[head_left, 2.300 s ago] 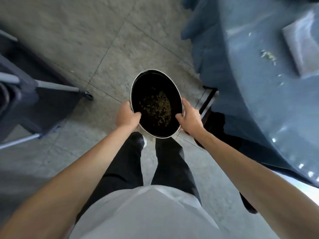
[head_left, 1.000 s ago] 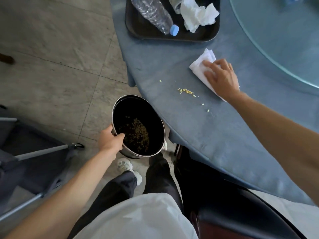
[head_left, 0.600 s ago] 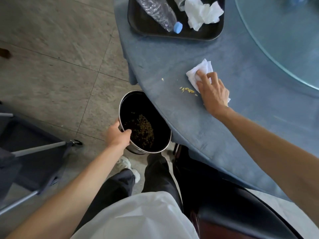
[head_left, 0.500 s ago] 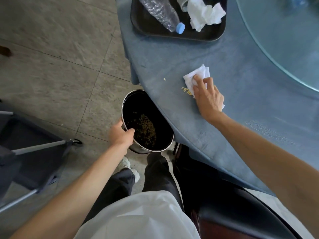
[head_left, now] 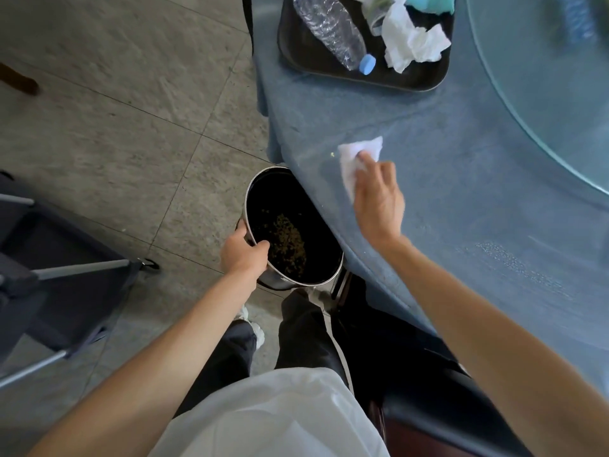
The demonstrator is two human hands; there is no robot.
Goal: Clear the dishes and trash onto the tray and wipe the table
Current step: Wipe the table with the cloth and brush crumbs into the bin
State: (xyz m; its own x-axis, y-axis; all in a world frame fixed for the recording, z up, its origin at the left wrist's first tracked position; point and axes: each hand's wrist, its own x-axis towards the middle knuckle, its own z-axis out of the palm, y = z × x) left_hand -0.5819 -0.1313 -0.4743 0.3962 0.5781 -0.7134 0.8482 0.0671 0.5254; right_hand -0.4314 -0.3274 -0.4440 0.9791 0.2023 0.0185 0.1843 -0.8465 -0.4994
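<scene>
My left hand (head_left: 243, 251) grips the rim of a round metal bin (head_left: 324, 275) with a black inside and crumbs at its bottom, held just under the edge of the blue-clothed table (head_left: 461, 133). My right hand (head_left: 379, 199) presses a white cloth (head_left: 356, 156) flat on the tablecloth near the table's edge. One small crumb (head_left: 333, 154) lies just left of the cloth. At the top stands a black tray (head_left: 425, 81) holding a crushed plastic bottle (head_left: 333, 28) with a blue cap and crumpled white napkins (head_left: 412, 44).
A glass turntable (head_left: 543, 77) covers the table's far right. A dark chair (head_left: 428, 374) stands under the table by my legs. A folding frame with metal bars (head_left: 75, 268) sits on the tiled floor at the left.
My right hand left the bin, took the white cloth and swept it left across the table towards the edge above the bin. The pile of crumbs is gone from the cloth's path.
</scene>
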